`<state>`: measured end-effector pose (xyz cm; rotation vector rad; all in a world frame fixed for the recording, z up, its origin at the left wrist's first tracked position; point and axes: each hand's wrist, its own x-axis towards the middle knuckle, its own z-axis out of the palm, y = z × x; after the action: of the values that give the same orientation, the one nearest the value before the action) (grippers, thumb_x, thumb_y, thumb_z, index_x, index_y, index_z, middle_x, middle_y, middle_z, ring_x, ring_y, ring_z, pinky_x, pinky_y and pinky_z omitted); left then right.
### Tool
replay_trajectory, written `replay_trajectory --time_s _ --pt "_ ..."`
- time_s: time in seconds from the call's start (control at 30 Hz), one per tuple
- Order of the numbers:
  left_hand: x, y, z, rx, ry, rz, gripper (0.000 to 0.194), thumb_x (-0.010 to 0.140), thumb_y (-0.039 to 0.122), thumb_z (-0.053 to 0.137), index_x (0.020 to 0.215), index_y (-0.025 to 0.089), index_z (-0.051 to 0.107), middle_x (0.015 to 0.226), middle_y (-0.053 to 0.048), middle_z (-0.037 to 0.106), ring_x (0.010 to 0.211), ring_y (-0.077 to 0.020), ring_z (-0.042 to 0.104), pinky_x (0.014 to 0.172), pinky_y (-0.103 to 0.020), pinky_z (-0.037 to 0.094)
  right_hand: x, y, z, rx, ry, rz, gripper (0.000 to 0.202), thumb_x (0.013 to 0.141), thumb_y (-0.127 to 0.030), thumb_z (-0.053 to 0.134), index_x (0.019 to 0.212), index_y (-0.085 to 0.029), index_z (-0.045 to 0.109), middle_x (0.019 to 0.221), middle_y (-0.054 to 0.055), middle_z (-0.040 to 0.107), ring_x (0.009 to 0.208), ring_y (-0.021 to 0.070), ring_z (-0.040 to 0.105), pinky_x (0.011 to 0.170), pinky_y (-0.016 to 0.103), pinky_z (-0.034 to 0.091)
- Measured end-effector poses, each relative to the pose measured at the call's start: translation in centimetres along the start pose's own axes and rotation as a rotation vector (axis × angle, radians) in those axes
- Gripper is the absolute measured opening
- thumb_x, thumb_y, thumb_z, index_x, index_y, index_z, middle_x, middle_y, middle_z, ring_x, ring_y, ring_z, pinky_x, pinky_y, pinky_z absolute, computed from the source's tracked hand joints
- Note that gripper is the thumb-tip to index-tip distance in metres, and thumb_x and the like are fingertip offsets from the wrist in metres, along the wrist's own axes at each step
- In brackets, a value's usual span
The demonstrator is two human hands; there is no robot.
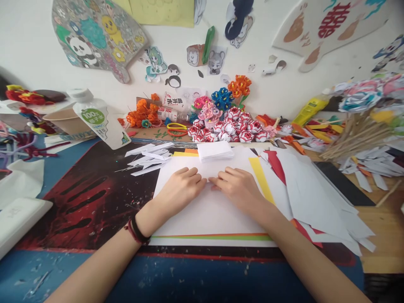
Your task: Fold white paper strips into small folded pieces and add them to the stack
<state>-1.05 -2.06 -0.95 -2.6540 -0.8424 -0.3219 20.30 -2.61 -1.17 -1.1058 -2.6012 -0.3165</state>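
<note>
Both hands meet over a large stack of white paper (pixel 202 214), with colored edges showing along its front. My left hand (pixel 183 187) has its fingers curled and pressed together at the sheet's upper middle. Facing it, my right hand (pixel 235 187) is curled too, thumb and forefinger close to the left fingertips. What the fingertips pinch, if anything, is too small to make out against the white sheet. Just beyond the hands lies a small stack of white paper pieces (pixel 215 150). Cut white strips (pixel 150 156) lie in a loose pile to its left.
Red-and-white paper flowers (pixel 233 128) line the back. A white bottle (pixel 100 122) stands at the back left, and a white box (pixel 23 221) lies at the left. Loose white sheets (pixel 315 193) spread at the right, beside bundled sticks (pixel 350 126).
</note>
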Motion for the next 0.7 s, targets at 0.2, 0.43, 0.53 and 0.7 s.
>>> replay_trajectory --time_s 0.2,0.43,0.53,0.7 --pt "0.02 0.05 -0.11 -0.006 -0.034 0.007 0.018 0.096 0.015 0.046 0.094 0.014 0.063 0.072 -0.005 0.060 0.075 -0.0201 0.050 0.062 -0.033 0.034 0.03 -0.21 0.17 -0.033 0.004 -0.016 0.017 0.094 -0.021 0.055 0.093 -0.019 0.072 0.072 0.002 0.065 0.074 0.0174 0.052 0.059 0.033 0.026" --pt "0.04 0.10 -0.20 -0.041 -0.070 -0.005 0.018 0.096 0.015 0.045 0.090 0.015 0.062 0.073 -0.005 0.059 0.077 -0.0198 0.050 0.062 -0.033 0.035 -0.01 -0.22 0.19 -0.013 0.014 -0.013 0.019 0.094 -0.018 0.054 0.087 -0.019 0.071 0.070 0.003 0.064 0.073 0.0172 0.051 0.059 0.033 0.026" --pt "0.04 0.09 -0.15 -0.037 -0.069 -0.004 0.018 0.096 0.015 0.045 0.089 0.015 0.062 0.074 -0.005 0.059 0.077 -0.0198 0.050 0.062 -0.034 0.035 0.02 -0.25 0.20 0.002 0.007 -0.005 0.019 0.094 -0.018 0.054 0.086 -0.019 0.072 0.070 0.003 0.063 0.073 0.0169 0.051 0.060 0.032 0.026" --pt "0.09 0.11 -0.17 -0.034 -0.078 0.003 0.017 0.095 0.015 0.046 0.088 0.015 0.062 0.074 -0.004 0.059 0.077 -0.0204 0.050 0.063 -0.035 0.035 0.05 -0.31 0.32 -0.006 0.002 0.009 0.019 0.093 -0.019 0.055 0.086 -0.020 0.072 0.069 0.002 0.063 0.072 0.0166 0.050 0.060 0.032 0.026"
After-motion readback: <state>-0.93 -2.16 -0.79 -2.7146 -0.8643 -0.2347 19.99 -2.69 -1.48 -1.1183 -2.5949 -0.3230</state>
